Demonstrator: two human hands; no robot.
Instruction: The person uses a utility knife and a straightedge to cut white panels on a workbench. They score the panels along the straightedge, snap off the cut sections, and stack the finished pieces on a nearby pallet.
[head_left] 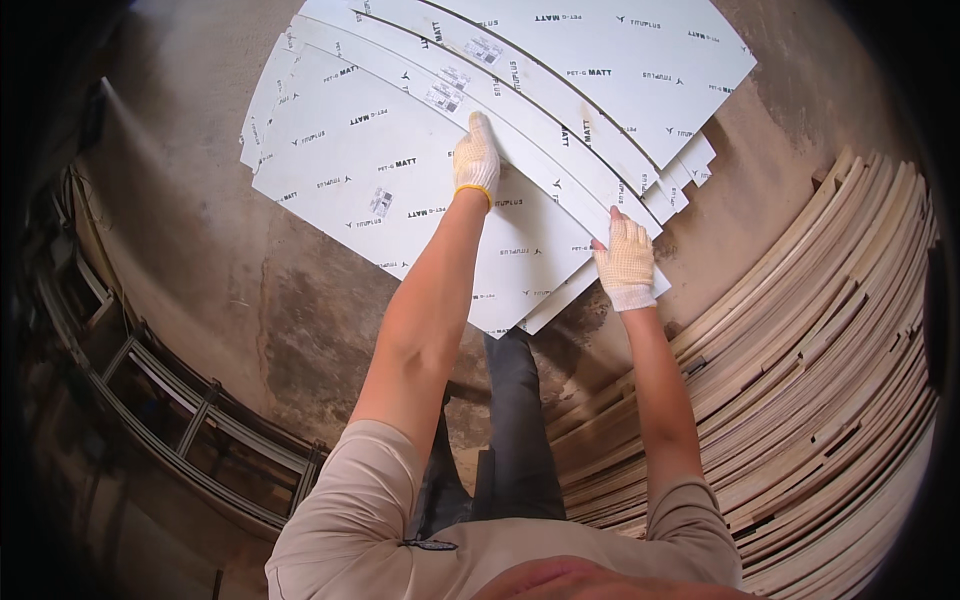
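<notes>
Before me, large white film-covered panels (pixel 340 200) and narrower white strips lie overlapped in a stack. My left hand (pixel 477 158), in a cream knitted glove with a yellow cuff edge, is closed at the near long edge of a narrow white board strip (pixel 540 150). A dark shadow falls on the panel beneath that edge. Near the strip's right end, my right hand (pixel 627 260) grips its corner in a matching glove, bare thumb and fingertip showing. The fingers under the strip are hidden. Dark lines run along the strips' far edges.
Long thin wooden slats (pixel 800 390) are piled on the right, reaching back beside my legs. At left stands a dark metal frame (pixel 190 430) with rails. The brown floor (pixel 320 330) is stained. My legs (pixel 520 430) are close to the panels' near corner.
</notes>
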